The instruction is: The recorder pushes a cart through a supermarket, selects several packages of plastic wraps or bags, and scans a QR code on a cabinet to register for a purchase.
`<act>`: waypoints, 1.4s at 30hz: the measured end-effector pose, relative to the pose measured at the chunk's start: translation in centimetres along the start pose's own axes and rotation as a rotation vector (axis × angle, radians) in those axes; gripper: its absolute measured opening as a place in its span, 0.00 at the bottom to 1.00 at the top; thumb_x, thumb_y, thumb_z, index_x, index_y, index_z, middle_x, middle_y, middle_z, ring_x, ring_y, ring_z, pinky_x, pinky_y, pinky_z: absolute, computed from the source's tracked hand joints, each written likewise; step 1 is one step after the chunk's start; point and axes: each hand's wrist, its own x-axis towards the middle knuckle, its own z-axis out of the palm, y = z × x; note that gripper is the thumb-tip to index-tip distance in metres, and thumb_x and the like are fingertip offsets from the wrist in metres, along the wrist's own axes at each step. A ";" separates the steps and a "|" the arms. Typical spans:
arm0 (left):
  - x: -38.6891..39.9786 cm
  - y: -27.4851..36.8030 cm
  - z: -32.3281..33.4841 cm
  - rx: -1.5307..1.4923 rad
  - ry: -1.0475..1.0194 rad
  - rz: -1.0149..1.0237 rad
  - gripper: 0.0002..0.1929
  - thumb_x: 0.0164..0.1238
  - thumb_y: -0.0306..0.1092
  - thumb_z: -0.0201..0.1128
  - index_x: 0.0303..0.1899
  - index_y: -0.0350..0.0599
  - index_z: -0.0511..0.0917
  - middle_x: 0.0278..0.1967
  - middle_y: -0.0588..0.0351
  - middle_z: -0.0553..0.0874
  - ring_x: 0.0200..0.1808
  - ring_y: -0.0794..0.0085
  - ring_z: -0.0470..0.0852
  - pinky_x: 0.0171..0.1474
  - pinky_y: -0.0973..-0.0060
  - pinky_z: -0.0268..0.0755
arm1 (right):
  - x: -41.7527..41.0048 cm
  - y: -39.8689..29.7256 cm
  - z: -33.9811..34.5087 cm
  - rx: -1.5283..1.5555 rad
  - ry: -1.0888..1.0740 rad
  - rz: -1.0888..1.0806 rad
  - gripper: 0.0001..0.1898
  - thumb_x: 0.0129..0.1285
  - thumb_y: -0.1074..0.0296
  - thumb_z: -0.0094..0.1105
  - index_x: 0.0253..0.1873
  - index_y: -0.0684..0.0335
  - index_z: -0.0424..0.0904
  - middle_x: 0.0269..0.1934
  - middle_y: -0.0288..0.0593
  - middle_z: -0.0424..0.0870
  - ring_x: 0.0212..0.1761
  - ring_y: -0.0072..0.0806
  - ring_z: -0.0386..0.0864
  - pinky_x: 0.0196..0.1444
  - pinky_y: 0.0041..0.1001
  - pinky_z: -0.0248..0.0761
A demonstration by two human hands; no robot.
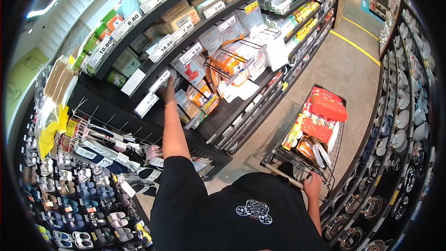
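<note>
My left arm stretches up to a black store shelf. There my left hand (167, 93) is behind a price tag (160, 81) and at a clear plastic package (176, 80) hanging on the rack. Its fingers are partly hidden, so whether it grips the package is unclear. My right hand (312, 183) is closed around the push handle (286, 177) of a wire shopping cart (333, 167). Inside the cart lie a red bag (329, 106), a red package (315, 125), a yellow box (293, 132) and orange-and-white packs (308, 150).
Packaged goods (184, 19) fill the shelves above my left hand. Hanging orange packs (228, 61) project on wire hooks. Slippers (87, 190) and socks (101, 151) hang at lower left. Bowls and dishes (400, 139) line the right-hand shelves, beside the tiled aisle floor (352, 66).
</note>
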 end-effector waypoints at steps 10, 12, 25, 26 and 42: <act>-7.1 7.8 -1.0 -0.181 -0.224 -0.328 0.55 0.67 0.44 0.89 0.89 0.59 0.58 0.82 0.54 0.75 0.74 0.58 0.83 0.57 0.54 0.88 | -0.4 0.5 -0.1 -0.014 0.013 0.018 0.27 0.68 0.66 0.74 0.72 0.58 0.82 0.67 0.55 0.83 0.77 0.58 0.74 0.80 0.52 0.72; -7.0 7.6 -1.1 -0.168 -0.220 -0.336 0.57 0.66 0.44 0.89 0.90 0.61 0.58 0.82 0.52 0.75 0.74 0.55 0.83 0.54 0.56 0.90 | -0.5 0.5 -0.2 -0.025 0.010 0.031 0.27 0.68 0.66 0.74 0.71 0.58 0.82 0.68 0.55 0.83 0.77 0.58 0.74 0.80 0.52 0.72; -6.0 1.8 1.4 0.506 -0.007 -0.196 0.69 0.65 0.82 0.74 0.87 0.27 0.58 0.85 0.30 0.70 0.57 0.42 0.96 0.70 0.52 0.86 | -0.8 0.6 -0.4 -0.039 0.034 0.042 0.26 0.68 0.67 0.73 0.71 0.57 0.82 0.68 0.54 0.83 0.78 0.56 0.74 0.79 0.52 0.72; -6.3 0.6 2.2 0.527 0.044 -0.139 0.69 0.65 0.84 0.72 0.85 0.24 0.61 0.85 0.28 0.71 0.62 0.42 0.95 0.77 0.50 0.80 | -1.0 0.6 -0.6 -0.044 0.032 0.053 0.26 0.68 0.67 0.73 0.71 0.57 0.82 0.68 0.54 0.83 0.78 0.56 0.74 0.79 0.52 0.72; -5.7 1.1 3.7 0.280 0.012 -0.132 0.70 0.60 0.79 0.80 0.86 0.25 0.63 0.85 0.28 0.71 0.86 0.40 0.71 0.90 0.48 0.55 | -0.7 0.1 -0.6 -0.050 0.007 0.089 0.26 0.68 0.65 0.74 0.70 0.56 0.82 0.68 0.53 0.83 0.78 0.56 0.74 0.78 0.52 0.74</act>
